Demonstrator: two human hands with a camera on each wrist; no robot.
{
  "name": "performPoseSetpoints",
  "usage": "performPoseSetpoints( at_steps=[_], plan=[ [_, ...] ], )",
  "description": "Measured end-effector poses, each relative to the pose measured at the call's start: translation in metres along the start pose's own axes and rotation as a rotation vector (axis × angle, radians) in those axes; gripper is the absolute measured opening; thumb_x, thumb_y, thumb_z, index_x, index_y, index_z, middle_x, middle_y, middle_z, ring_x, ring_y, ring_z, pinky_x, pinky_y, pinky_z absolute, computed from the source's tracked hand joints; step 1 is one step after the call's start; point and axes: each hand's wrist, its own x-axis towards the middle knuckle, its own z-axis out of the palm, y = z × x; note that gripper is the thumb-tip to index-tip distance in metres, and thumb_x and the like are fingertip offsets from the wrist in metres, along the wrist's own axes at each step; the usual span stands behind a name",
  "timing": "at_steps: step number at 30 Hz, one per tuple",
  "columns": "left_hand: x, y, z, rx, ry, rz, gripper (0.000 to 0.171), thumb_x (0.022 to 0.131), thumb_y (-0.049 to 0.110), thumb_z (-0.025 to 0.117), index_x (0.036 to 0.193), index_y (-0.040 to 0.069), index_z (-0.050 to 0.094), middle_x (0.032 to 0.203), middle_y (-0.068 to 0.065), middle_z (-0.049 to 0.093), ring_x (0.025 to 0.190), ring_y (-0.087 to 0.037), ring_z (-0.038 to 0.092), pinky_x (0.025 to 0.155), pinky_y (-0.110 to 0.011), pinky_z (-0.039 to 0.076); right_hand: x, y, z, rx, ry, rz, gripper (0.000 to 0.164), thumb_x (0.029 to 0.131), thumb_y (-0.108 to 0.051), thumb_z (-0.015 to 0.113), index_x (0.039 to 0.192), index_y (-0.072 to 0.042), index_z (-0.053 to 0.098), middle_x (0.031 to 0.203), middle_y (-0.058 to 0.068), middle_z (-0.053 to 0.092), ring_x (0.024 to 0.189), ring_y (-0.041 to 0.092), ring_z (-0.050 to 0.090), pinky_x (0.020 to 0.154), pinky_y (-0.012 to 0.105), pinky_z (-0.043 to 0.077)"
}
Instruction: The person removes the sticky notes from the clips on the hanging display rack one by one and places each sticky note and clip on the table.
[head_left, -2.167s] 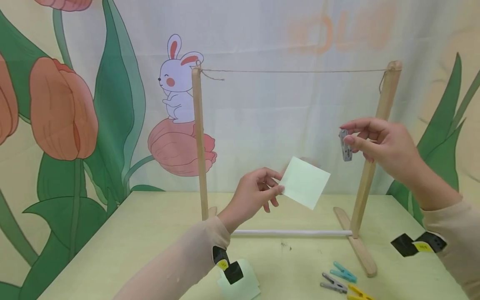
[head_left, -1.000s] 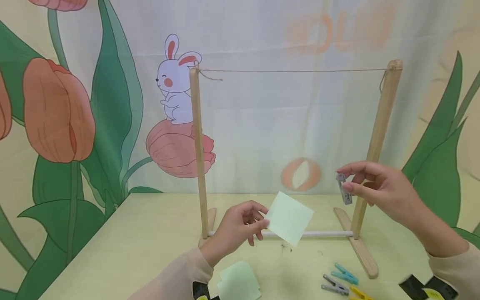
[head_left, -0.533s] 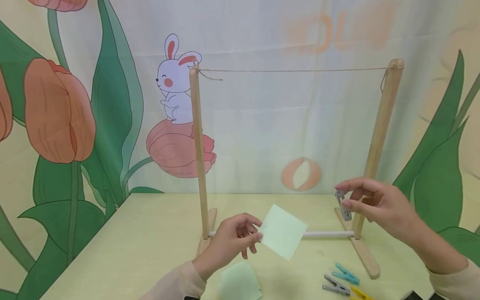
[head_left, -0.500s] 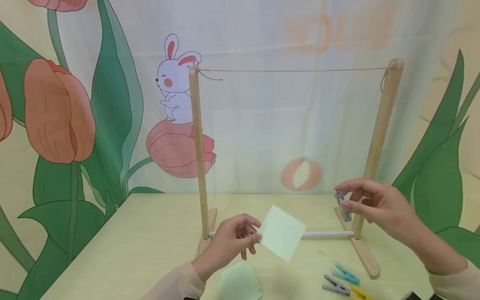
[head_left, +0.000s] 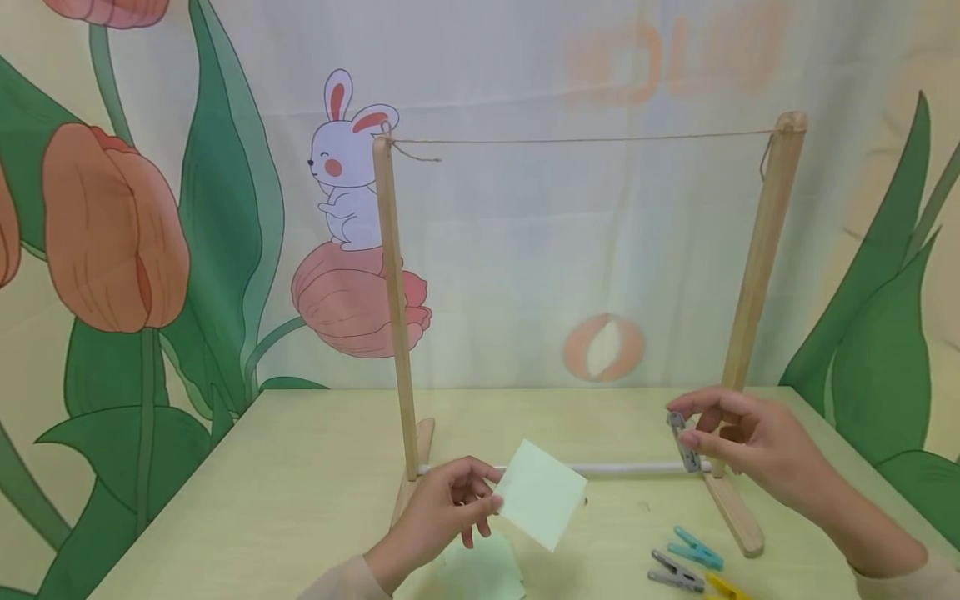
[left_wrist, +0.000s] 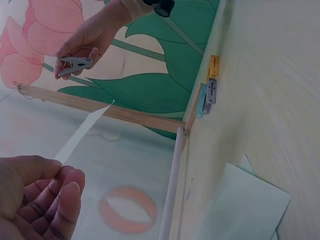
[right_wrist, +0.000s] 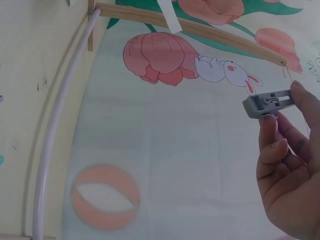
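My left hand (head_left: 450,512) pinches a pale green square of paper (head_left: 542,496) by one corner, in front of the white bar (head_left: 630,469) of a wooden frame. In the left wrist view that paper (left_wrist: 82,132) appears nearly edge-on. Thumb and fingers of my right hand (head_left: 757,442) hold a grey clothespin (head_left: 685,443) near the frame's right post (head_left: 757,258). The right wrist view shows the clothespin (right_wrist: 267,102) close up, gripped at its handle end. A string (head_left: 585,140) runs between the tops of the two posts, with nothing hanging on it.
More green paper sheets (head_left: 483,571) lie on the table (head_left: 300,500) below my left hand, partly hidden by it. Turquoise (head_left: 697,548), grey (head_left: 675,573) and yellow clothespins (head_left: 726,587) lie at the front right, by the frame's right foot (head_left: 735,517). A printed curtain hangs behind.
Both hands have come down from in front of the curtain to low over the table. The paper and clothespin moved with them, the paper also to the left.
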Motion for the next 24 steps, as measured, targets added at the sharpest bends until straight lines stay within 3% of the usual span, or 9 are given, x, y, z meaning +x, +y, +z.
performPoseSetpoints(
  at_steps=[4,8,13,15,20,24],
  plan=[
    [-0.005,-0.008,-0.002,-0.001,0.004,-0.013,0.024,0.089,0.010,0.067,0.109,-0.001,0.061,0.083,-0.024,0.066,0.056,-0.005,0.060,0.043,-0.021,0.050,-0.006,0.004,0.001,-0.016,-0.023,0.053,0.027,0.087,0.003,0.065,0.110,-0.010,0.065,0.076,-0.011,0.061,0.056,0.008,0.054,0.044,0.024,0.042],
    [-0.008,-0.015,-0.003,0.003,-0.001,0.015,0.024,0.089,0.010,0.067,0.108,-0.002,0.061,0.082,-0.026,0.066,0.055,-0.004,0.060,0.042,-0.024,0.051,-0.010,0.008,0.003,-0.020,-0.033,0.067,0.027,0.087,0.002,0.066,0.110,-0.011,0.066,0.077,-0.011,0.062,0.057,0.008,0.055,0.045,0.024,0.041],
    [-0.013,-0.020,-0.004,0.013,-0.007,0.004,0.024,0.089,0.011,0.067,0.107,-0.003,0.060,0.082,-0.025,0.066,0.056,-0.004,0.061,0.042,-0.024,0.052,-0.017,0.016,0.006,-0.014,-0.030,0.069,0.032,0.086,0.002,0.067,0.111,-0.017,0.066,0.099,-0.022,0.066,0.064,0.008,0.055,0.046,0.025,0.041],
    [-0.016,-0.022,-0.004,0.011,-0.010,-0.016,0.024,0.089,0.012,0.067,0.107,-0.003,0.060,0.082,-0.024,0.066,0.056,-0.004,0.061,0.043,-0.024,0.052,-0.020,0.019,0.007,-0.013,-0.032,0.083,0.031,0.086,0.001,0.066,0.111,-0.018,0.066,0.099,-0.023,0.065,0.065,0.007,0.055,0.046,0.025,0.041],
    [-0.020,-0.028,-0.006,-0.005,-0.020,-0.050,0.025,0.089,0.012,0.067,0.108,-0.003,0.060,0.082,-0.023,0.066,0.056,-0.004,0.061,0.043,-0.023,0.052,-0.027,0.026,0.008,-0.037,-0.036,0.138,0.027,0.087,-0.003,0.067,0.110,-0.017,0.066,0.076,-0.012,0.063,0.063,0.009,0.055,0.046,0.025,0.040],
    [-0.024,-0.032,-0.007,-0.019,-0.027,-0.052,0.025,0.089,0.010,0.066,0.109,-0.005,0.060,0.082,-0.024,0.065,0.057,-0.004,0.060,0.043,-0.023,0.051,-0.033,0.031,0.008,-0.053,-0.036,0.179,0.024,0.087,-0.005,0.067,0.109,-0.015,0.066,0.074,-0.009,0.062,0.063,0.009,0.055,0.046,0.024,0.041]
  ],
)
